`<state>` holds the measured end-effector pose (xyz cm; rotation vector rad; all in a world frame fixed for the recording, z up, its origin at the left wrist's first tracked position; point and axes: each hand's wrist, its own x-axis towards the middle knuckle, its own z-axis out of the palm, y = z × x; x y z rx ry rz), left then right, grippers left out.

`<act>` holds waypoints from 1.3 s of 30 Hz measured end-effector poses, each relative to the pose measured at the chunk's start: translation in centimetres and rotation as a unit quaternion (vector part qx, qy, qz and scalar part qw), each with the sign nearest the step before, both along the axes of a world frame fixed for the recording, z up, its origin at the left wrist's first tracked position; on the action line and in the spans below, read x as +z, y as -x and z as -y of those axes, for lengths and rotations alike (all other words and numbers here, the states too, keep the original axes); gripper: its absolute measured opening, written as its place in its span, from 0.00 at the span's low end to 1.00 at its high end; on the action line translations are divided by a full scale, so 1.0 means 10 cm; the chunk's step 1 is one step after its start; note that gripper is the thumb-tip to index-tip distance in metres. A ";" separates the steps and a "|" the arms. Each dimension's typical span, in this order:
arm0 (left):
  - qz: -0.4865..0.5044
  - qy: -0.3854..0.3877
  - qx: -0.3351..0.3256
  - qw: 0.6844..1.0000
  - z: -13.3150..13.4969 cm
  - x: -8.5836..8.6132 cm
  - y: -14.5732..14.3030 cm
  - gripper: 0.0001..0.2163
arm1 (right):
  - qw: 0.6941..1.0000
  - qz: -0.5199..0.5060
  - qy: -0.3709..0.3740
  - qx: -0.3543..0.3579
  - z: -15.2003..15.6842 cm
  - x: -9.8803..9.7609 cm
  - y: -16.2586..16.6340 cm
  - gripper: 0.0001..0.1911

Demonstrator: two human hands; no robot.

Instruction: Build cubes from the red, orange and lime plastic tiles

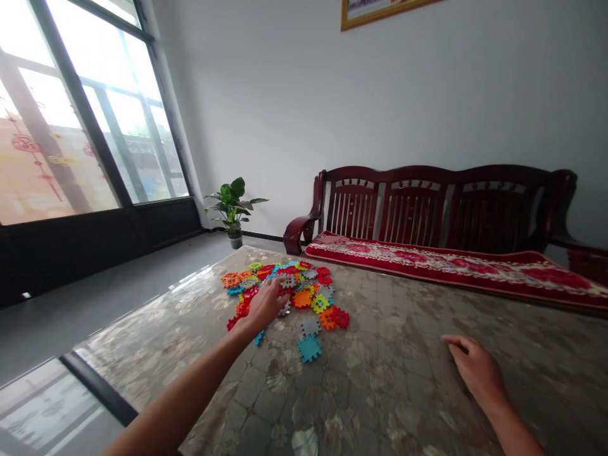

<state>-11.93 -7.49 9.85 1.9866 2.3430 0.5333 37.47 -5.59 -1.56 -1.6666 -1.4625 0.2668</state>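
A loose heap of plastic interlocking tiles (303,298) in red, orange, yellow-green, blue and grey lies on the table. My left hand (268,303) reaches into it, its fingers over the tiles and its thumb apart from them. A grey tile (287,282) is at the fingertips; no tile is visibly lifted. Towards me from the heap, a blue square tile (309,348) lies flat beside another grey tile (311,326). My right hand (476,370) rests on the tabletop, well right of the tiles. Its index finger and thumb are slightly apart with nothing between them; its other fingers are hidden.
The table (380,373) has a glossy floral cover. Behind it stands a dark red wooden bench (418,206) with a red patterned seat cover (456,263). A potted plant (234,206) is on the floor by the wall, near large windows (118,107) at left.
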 end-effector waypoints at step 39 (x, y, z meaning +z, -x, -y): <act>0.073 -0.031 0.023 0.997 -0.27 0.14 0.05 0.21 | 1.000 0.002 0.005 0.006 0.00 -0.01 -0.01 0.20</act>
